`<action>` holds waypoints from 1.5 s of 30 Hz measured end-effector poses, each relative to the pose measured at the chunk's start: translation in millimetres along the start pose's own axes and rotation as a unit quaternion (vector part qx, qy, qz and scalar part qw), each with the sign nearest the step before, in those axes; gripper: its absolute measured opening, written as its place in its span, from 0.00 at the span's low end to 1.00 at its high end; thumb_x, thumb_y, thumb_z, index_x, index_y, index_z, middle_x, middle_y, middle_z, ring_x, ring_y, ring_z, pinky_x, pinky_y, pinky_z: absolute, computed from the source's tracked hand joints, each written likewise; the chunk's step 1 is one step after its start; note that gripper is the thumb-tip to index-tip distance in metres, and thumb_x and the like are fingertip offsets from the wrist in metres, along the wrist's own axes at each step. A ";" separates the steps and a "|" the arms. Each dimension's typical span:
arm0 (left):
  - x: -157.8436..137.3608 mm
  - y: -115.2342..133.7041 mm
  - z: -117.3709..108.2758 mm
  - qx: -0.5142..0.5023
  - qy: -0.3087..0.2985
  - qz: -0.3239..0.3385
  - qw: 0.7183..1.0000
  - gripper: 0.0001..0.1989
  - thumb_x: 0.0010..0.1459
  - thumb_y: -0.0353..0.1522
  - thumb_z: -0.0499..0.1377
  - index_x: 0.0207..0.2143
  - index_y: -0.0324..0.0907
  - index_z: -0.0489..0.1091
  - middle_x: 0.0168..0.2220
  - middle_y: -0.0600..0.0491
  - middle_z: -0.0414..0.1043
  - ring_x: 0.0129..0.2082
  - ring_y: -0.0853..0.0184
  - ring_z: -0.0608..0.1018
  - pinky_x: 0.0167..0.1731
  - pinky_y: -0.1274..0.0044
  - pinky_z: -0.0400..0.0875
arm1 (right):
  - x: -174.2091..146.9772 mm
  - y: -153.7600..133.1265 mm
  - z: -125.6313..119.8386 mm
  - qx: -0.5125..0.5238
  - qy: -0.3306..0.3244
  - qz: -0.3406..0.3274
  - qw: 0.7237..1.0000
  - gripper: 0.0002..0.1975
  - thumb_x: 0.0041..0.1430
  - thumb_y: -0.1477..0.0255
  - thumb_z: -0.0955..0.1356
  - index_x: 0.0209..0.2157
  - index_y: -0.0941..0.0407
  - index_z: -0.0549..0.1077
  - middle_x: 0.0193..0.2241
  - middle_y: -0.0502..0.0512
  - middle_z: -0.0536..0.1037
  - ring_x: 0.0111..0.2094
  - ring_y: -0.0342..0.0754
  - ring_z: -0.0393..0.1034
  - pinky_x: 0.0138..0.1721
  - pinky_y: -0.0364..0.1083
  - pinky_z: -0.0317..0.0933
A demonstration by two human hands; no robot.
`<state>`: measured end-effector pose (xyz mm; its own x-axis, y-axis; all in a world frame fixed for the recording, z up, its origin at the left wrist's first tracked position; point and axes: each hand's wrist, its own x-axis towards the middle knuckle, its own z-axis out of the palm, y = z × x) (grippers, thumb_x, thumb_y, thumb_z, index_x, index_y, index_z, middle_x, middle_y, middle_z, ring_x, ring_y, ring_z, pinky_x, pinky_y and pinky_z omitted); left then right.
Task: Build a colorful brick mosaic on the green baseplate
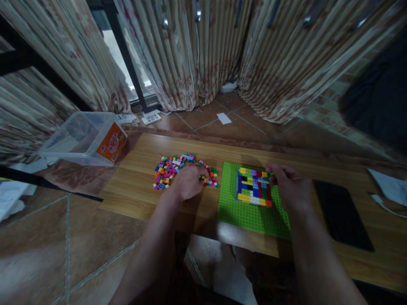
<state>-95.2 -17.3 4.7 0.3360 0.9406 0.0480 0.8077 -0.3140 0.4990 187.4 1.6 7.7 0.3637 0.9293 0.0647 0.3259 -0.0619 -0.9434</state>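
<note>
Illegible white characters (113, 143) on orange label (111, 147)

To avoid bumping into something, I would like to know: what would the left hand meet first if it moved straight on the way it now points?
The left hand would probably first meet the loose bricks at the right end of the pile, though its height above them is unclear.

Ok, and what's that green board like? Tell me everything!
The green board is flat and bright, looks like plastic, and is covered in little studs. It lies on the wooden table, close to the near edge, beside the pile of loose bricks. A colourful block of bricks sits on it. The right hand hides part of it; I can't tell if they touch.
</note>
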 end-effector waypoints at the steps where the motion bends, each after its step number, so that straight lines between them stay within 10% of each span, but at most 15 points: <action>1: 0.4 0.2 -0.1 0.009 0.003 -0.010 1.000 0.17 0.47 0.22 0.55 0.35 0.44 0.79 0.39 0.51 0.78 0.42 0.62 0.77 0.48 0.72 0.71 | -0.2 -0.6 0.0 0.000 -0.001 0.000 1.000 0.11 0.51 0.63 0.70 0.25 0.56 0.78 0.15 0.47 0.69 0.19 0.40 0.60 0.20 0.40 0.53; 22: -2.1 4.3 -12.3 0.101 0.008 -0.120 0.988 0.09 0.48 0.26 0.58 0.30 0.41 0.77 0.35 0.47 0.76 0.42 0.58 0.76 0.45 0.70 0.71 | 1.8 5.6 -2.2 0.001 -0.024 -0.024 0.999 0.12 0.51 0.61 0.71 0.28 0.56 0.78 0.20 0.50 0.73 0.21 0.42 0.63 0.22 0.42 0.57; 34: -0.2 22.8 -10.6 -0.244 0.040 -0.024 0.969 0.08 0.58 0.29 0.55 0.38 0.40 0.73 0.34 0.53 0.76 0.34 0.68 0.76 0.37 0.76 0.71 | -9.8 -8.7 8.8 0.060 -0.008 -0.084 0.995 0.08 0.52 0.65 0.71 0.29 0.55 0.79 0.24 0.50 0.78 0.26 0.44 0.69 0.30 0.44 0.63; 45: 14.5 50.0 13.4 -0.414 0.053 -0.033 0.908 0.16 0.54 0.28 0.61 0.47 0.40 0.70 0.37 0.51 0.78 0.38 0.67 0.80 0.43 0.73 0.75 | -36.8 -13.3 31.4 0.090 -0.202 -0.112 0.969 0.09 0.55 0.63 0.71 0.34 0.53 0.79 0.29 0.51 0.80 0.31 0.46 0.71 0.33 0.45 0.65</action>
<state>-43.4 -21.1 18.8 0.2168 0.9746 0.0560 0.1687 -0.0939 0.9812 142.3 -20.4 7.6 -0.0818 0.9810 0.1756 0.1862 0.1882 -0.9643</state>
